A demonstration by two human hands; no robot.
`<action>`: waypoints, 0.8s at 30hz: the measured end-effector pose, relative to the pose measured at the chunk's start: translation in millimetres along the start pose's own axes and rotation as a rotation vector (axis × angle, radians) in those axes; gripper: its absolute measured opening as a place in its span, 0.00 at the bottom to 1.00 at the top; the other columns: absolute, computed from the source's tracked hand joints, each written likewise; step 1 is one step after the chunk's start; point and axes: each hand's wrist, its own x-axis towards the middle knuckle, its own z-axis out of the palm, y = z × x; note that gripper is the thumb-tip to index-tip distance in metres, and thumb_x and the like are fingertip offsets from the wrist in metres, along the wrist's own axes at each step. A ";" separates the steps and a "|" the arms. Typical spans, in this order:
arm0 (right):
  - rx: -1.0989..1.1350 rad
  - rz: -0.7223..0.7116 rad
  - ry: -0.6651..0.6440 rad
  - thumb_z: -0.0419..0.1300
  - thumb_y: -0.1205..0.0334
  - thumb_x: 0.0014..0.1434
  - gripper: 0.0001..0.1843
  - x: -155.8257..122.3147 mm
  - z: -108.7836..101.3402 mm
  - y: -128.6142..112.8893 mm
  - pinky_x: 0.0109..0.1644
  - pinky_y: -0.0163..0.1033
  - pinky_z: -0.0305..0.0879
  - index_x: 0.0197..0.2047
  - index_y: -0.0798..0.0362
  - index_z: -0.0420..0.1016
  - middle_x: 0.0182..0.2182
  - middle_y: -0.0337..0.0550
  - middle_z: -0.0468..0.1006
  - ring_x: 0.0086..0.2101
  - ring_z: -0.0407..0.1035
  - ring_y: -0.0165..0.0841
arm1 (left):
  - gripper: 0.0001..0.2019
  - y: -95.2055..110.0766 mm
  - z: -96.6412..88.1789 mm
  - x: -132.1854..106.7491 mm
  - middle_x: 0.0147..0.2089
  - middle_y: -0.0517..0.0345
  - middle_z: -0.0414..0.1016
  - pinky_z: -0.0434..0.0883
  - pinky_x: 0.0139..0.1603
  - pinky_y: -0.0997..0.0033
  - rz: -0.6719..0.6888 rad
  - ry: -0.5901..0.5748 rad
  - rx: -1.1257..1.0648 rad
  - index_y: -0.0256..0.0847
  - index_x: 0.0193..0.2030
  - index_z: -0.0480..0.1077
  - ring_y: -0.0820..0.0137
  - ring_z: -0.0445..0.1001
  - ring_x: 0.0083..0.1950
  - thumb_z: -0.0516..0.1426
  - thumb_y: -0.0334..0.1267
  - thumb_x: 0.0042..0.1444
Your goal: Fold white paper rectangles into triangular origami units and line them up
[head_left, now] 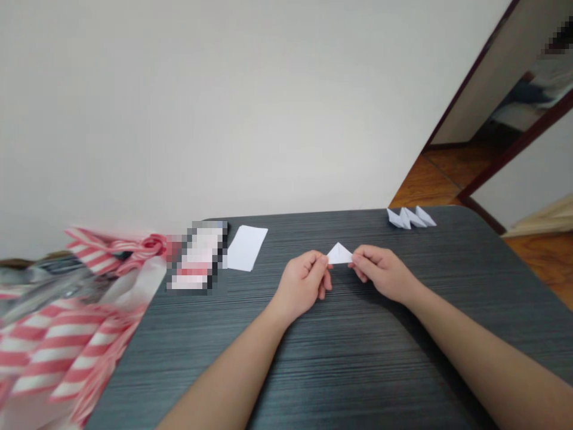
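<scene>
A small white folded paper triangle (pixel 339 255) is stretched between my two hands above the dark table, its peak pointing away from me. My left hand (pixel 305 280) pinches its left corner between thumb and fingers. The right corner is pinched by my right hand (pixel 380 270). Off to the left lies a stack of white paper sheets (pixel 247 248). Several folded white paper pieces (pixel 410 218) sit in a row near the far right edge of the table.
The dark wood-grain table (pixel 308 370) reaches a white wall (pixel 268 107) at the back. A phone-like device (pixel 199 257), its screen blurred, lies at the left edge. Red-and-white striped bags (pixel 67 340) lie left of the table. A doorway and wooden floor (pixel 456 173) show at right.
</scene>
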 end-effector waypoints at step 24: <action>-0.057 0.028 0.041 0.53 0.60 0.64 0.15 1.2 0.4 0.0 0.29 0.35 0.57 0.26 0.52 0.66 0.18 0.32 0.66 0.21 0.59 0.28 | 0.13 -8.8 2.0 -0.3 0.32 0.55 0.78 0.69 0.23 0.77 0.096 -0.013 0.050 0.36 0.40 0.70 0.76 0.72 0.21 0.53 0.44 0.64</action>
